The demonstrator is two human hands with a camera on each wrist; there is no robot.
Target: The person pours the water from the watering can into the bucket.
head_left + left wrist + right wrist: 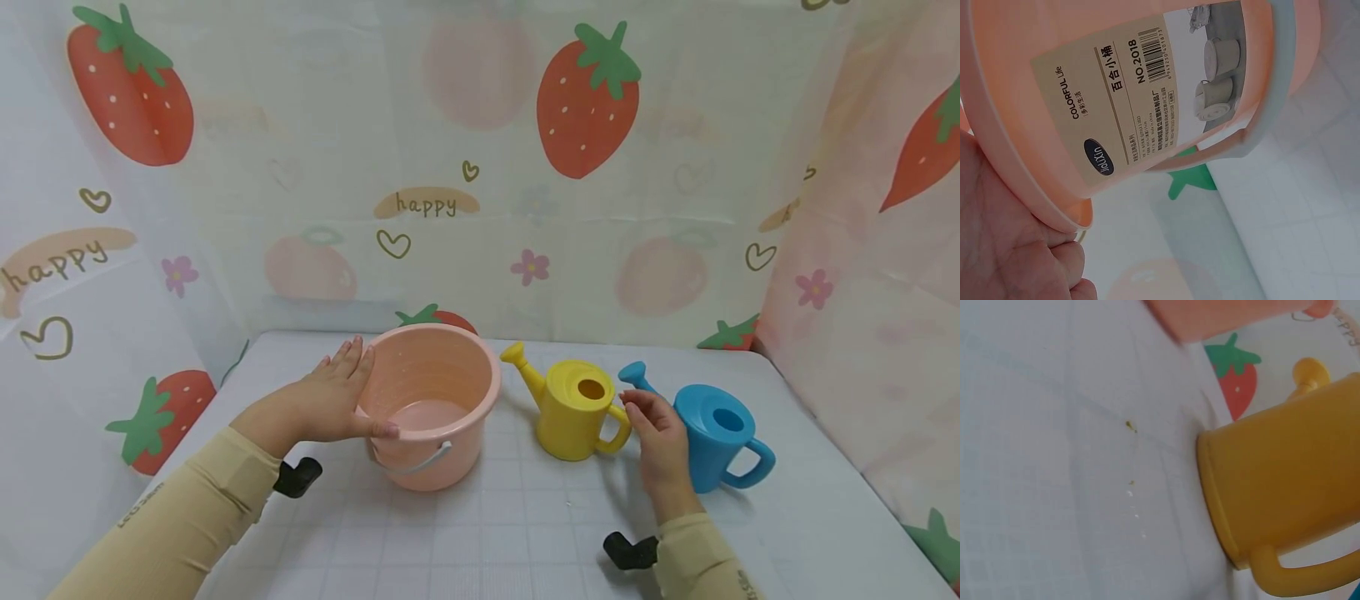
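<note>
From my remote station I see the strawberry-print backdrop (337, 142) rising behind the far edge of the table (450, 546), with room to move in front. The pink bucket (467, 452) stands upright toward the back, a narrow gap from the yellow watering can (566, 427); the blue watering can (712, 450) stands farther right. The left hand (330, 406) is spread, fingers straight, thumb over the bucket's rim. The right hand (663, 442), partly curled, is between the cans by the yellow handle (1300, 580); I cannot tell whether it grips. Specks (1130, 427) dot the surface.
</note>
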